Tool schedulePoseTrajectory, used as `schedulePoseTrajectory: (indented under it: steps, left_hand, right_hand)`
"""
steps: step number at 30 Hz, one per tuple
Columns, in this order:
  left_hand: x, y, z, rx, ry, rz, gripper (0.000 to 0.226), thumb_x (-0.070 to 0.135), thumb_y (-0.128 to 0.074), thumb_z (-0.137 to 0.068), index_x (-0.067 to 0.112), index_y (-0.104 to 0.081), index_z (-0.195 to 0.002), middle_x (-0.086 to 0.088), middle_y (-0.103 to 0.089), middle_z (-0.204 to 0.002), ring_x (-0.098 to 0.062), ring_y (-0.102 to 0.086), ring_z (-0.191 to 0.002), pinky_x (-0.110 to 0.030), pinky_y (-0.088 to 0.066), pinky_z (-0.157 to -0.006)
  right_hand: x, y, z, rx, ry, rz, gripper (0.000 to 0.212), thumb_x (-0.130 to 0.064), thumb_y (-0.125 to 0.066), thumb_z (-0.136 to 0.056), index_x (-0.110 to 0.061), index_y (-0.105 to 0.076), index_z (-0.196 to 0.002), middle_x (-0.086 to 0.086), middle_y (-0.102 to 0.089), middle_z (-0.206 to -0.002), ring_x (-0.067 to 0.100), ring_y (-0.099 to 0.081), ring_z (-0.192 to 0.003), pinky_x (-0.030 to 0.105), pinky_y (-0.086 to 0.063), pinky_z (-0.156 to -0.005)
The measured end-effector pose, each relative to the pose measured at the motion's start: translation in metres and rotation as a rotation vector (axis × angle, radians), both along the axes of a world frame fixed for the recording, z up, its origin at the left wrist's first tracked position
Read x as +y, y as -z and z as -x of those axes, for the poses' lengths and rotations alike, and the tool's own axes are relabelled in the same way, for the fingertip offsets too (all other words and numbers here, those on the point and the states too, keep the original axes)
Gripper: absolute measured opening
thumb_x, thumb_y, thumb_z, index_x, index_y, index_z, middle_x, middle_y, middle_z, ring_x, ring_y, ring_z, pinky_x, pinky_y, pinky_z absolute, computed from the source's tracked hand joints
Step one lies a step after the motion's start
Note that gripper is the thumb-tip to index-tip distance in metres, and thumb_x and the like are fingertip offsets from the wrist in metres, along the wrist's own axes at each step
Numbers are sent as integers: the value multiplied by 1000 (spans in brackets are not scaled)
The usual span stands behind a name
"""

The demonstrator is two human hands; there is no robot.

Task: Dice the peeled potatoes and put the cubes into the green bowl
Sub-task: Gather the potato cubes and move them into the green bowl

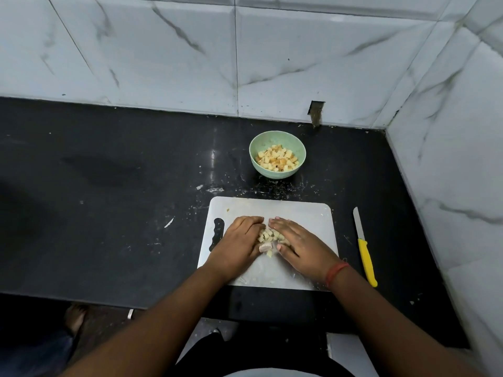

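Observation:
A small pile of pale potato cubes lies in the middle of the white cutting board. My left hand and my right hand lie on the board on either side of the pile, palms down, cupping it between them with fingertips almost meeting at the far side. Part of the pile is hidden under the fingers. The green bowl stands behind the board on the black counter and holds several yellowish cubes. The knife, with a yellow handle, lies on the counter right of the board.
The black counter runs left from the board. Marble-tiled walls close it in at the back and right. Scraps and crumbs lie between board and bowl. The counter's front edge is just below the board.

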State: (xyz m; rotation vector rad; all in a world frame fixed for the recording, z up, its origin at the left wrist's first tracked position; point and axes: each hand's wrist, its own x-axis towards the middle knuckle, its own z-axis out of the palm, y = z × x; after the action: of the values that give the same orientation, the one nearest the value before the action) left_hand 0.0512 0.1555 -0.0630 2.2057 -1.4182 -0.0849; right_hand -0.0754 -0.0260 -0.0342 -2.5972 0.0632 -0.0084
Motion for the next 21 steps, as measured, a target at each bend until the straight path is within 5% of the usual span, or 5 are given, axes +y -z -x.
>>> schedulePoseTrajectory:
  steps: [8, 16, 21]
  left_hand:
    - [-1, 0, -1, 45, -65, 39, 30, 33, -58, -97, 11, -60, -117, -1, -52, -120, -18, -43, -107, -27, -38, -95]
    - [-5, 2, 1, -22, -102, 4, 21, 32, -43, -97, 15, -54, -92, -1, -50, -94, -16, -37, -84, -32, -35, -77]
    - [-11, -1, -2, -65, -100, 3, 23, 33, -43, -98, 17, -53, -84, -2, -54, -83, -12, -30, -75, -33, -31, -70]
  right_hand:
    - [6, 6, -5, -1, -75, 227, 74, -61, -43, -93, -24, -24, -154, -10, -17, -162, 5, -8, -149, 28, -9, -122]
    - [18, 17, -19, -184, 35, 229, 39, -15, -57, -89, -13, -57, -128, 1, -52, -133, 19, -43, -126, 34, -37, -110]
    - [18, 15, -22, -216, 58, 257, 15, -17, -55, -89, -18, -58, -104, -4, -53, -109, 19, -44, -101, 31, -43, -89]
